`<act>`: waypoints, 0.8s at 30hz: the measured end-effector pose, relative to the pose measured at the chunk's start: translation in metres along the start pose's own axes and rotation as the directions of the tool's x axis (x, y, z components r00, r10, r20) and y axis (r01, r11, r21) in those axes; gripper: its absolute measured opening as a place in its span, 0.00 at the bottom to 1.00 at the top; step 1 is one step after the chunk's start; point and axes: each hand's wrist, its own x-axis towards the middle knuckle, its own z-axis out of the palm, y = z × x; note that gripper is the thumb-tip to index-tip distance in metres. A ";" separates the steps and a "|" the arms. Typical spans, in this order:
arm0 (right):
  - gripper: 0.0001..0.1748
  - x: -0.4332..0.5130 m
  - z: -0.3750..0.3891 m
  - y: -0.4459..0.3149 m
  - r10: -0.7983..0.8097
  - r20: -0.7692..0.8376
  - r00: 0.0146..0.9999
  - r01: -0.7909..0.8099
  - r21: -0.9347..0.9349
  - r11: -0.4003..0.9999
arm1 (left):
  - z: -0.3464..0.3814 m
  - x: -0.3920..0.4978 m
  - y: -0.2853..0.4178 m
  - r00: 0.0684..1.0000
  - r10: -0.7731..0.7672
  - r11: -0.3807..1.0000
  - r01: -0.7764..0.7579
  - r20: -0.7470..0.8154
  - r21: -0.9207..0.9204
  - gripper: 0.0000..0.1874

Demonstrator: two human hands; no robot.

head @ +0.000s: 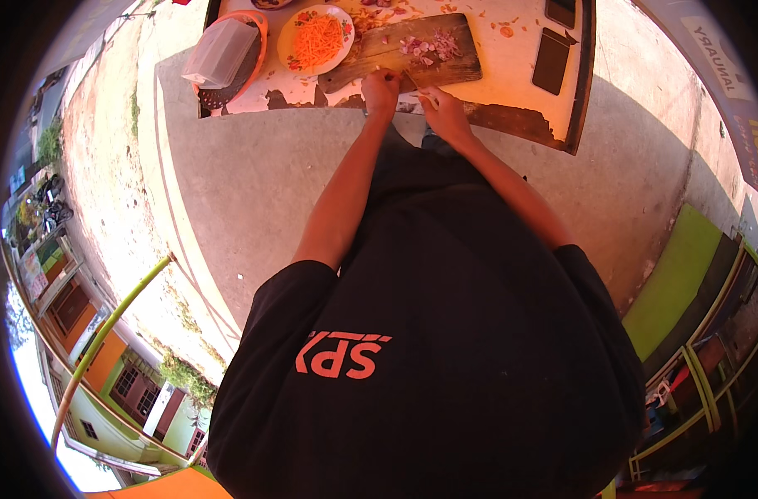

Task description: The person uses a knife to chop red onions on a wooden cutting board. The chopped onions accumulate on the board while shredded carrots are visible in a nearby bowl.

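Observation:
My right hand point(442, 112) grips a small knife point(411, 81), its thin blade slanting towards my other hand. Beside it, at the near edge of a worn wooden cutting board point(379, 61), my left hand point(381, 90) has its fingers curled. Whether a small piece sits inside those fingers is too small to tell. Sliced shallots point(438, 47), pink and white, lie heaped on the right part of the board. Left of the board, a floral plate point(285, 53) bears a mound of shredded carrot point(318, 42).
An orange-rimmed basket point(263, 47) with a clear plastic container point(220, 53) stands at the table's left. Two dark phones point(550, 61) point(561, 11) lie at the right. Peelings point(369, 22) litter the peeling-topped table point(510, 81). A green bench point(675, 280) is behind right.

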 end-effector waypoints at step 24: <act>0.14 0.005 0.007 0.010 0.007 0.056 0.998 -0.012 0.092 0.996 | 0.003 -0.003 -0.001 0.991 0.099 0.995 -0.098 -0.087 0.012 0.05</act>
